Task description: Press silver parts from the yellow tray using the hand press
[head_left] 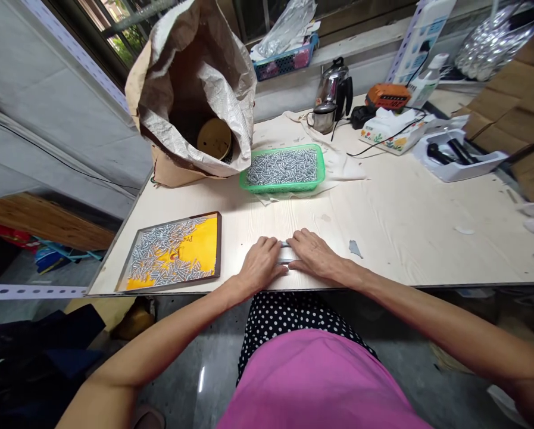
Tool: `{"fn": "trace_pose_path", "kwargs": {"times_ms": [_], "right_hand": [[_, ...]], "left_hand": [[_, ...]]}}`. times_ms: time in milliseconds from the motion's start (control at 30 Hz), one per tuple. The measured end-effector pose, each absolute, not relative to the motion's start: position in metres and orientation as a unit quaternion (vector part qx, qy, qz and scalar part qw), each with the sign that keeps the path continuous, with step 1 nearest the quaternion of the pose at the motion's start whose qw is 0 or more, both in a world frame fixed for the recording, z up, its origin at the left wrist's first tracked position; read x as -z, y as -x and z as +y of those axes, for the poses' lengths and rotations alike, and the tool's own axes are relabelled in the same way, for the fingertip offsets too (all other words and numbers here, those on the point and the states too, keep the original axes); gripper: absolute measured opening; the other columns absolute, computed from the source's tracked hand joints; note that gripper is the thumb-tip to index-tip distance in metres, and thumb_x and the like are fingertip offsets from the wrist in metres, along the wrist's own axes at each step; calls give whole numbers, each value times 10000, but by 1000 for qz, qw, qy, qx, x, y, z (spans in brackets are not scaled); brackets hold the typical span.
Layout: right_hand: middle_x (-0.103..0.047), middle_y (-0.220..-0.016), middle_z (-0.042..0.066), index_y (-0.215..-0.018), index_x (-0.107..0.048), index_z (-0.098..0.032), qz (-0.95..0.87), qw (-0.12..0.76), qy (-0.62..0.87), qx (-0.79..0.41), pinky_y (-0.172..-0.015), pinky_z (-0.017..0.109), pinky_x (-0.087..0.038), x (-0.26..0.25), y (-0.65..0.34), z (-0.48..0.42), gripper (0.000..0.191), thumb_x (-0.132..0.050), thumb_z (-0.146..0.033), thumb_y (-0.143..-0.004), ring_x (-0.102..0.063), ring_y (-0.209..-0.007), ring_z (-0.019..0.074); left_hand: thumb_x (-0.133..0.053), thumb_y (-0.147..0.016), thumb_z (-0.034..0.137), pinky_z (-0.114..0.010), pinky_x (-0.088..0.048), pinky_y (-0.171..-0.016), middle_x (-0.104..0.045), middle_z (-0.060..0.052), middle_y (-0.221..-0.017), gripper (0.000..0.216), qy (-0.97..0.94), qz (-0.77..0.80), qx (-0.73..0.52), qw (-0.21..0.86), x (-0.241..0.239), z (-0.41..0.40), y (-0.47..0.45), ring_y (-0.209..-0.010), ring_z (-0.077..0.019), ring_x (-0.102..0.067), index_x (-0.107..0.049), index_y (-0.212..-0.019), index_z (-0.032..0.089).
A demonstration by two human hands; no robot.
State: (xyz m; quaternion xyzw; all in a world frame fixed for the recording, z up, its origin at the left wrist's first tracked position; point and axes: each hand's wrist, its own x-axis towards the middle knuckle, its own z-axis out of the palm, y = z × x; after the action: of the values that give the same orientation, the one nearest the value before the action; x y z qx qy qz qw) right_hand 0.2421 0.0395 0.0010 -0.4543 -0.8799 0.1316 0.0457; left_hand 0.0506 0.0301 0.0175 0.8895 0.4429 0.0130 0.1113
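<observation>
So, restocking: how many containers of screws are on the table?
2: a green basket beside the paper sack, a yellow tray near the left edge. The sack may hide more.

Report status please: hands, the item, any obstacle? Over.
Left hand and right hand flat on table, touching grey metal pieces between them. Yellow screw tray apart, left.

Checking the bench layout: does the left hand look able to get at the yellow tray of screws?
Probably yes: the left hand lies beside the yellow tray, with only bare table between, though it rests on a small grey strip.
</observation>
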Motion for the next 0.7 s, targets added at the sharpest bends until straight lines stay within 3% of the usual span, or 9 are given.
{"fn": "trace_pose_path", "kwargs": {"times_ms": [233, 433, 700], "right_hand": [[-587, -1124, 146, -1197, -561, -103, -870, 20, 463, -167, -848, 379, -437, -14, -256, 35, 585, -790, -376, -733, -519, -1010, 273], [-621, -1060, 136, -1091, -633, -94, -858, -2, 495, -137, -842, 351, -432, -10, -253, 40, 354, -723, -305, -821, -549, -1004, 266], [-652, -993, 109, -969, -677, -117, -872, -9, 474, -119, -831, 317, -412, 2, -252, 53, 168, -609, -261, -917, -569, -983, 233]], "left_hand": [[-699, -838, 383, -436, -457, -932, -568, -159, -1201, 636, -920, 372, 43, 116, -5, 54, -62, -1073, -289, -515, -418, -1331, 96], [-667, -865, 384, -369, -465, -841, -604, -108, -1060, 353, -912, 388, 69, 117, -13, 62, -71, -1008, -264, -526, -598, -1102, 132], [-634, -899, 314, -345, -458, -823, -642, -76, -964, 185, -893, 423, 33, 151, -11, 69, -73, -960, -235, -551, -667, -965, 145]]}}
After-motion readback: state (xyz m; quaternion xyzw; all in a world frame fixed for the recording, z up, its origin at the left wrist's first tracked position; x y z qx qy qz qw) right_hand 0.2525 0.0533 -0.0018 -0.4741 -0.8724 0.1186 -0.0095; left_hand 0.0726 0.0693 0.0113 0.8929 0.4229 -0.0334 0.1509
